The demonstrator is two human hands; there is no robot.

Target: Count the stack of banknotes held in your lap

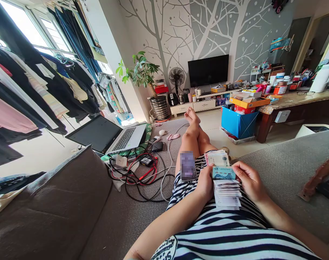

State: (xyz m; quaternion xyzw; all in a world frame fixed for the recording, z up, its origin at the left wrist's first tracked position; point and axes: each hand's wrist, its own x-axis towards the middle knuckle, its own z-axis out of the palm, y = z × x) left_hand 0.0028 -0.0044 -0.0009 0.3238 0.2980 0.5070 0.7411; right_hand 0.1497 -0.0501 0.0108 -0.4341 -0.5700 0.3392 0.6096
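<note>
So both hands are on a stack of banknotes (226,187) resting on the lap, roughly mid-sofa, on the striped dress. The left hand (204,182) is curled around the left edge of the stack with the thumb over the top. The right hand (248,180) is pinching the right end of the top note (223,173), a teal one, thumb on top and fingers underneath as far as I can tell. Neither hand is spread open; both are lightly closed on paper.

A second pile of notes (217,158) sits just beyond, on the thigh, touching or nearly touching the held stack. A phone (187,166) lies on the left thigh just beside the left hand, not held.

Handling-wise, my guess: this stuff is super light, thin and floppy. The notes look fanned out at the near end, so they'd slide off each other easily. I reckon the stack wants a firm squeeze across one short edge, thumb pressing down, while single notes peel off best from the far corner. No risk of breaking, just creasing or scattering.

Off to the left on the sofa (283,169) there's a laptop (110,135) and a tangle of cables (142,173).
</note>
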